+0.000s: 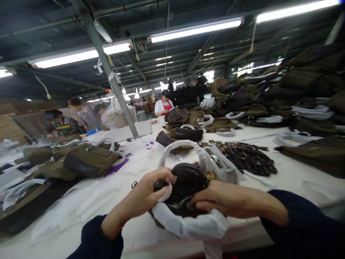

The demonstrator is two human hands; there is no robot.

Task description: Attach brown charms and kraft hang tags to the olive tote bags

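Right in front of me stands an olive and dark brown handbag (159, 220), its opening facing up. Both its handles, the near one (185, 225) and the far one (180, 144), are wrapped in white paper. A coiled dark strap (190, 176) sits in the opening. My left hand (151, 185) is closed at the left side of the opening, pinching a white paper strip (167, 192) beside a dark strap end. My right hand (219, 198) is closed at the right side, its fingertips at the bag's opening and partly hidden inside it.
Beyond the bag are a grey metal box (226, 169) and a heap of dark brown straps (246, 158). Olive bags lie on the left (88, 162) and pile high at the right (302, 86). White sheets (78, 201) cover the table's left. A co-worker (164, 104) is across the table.
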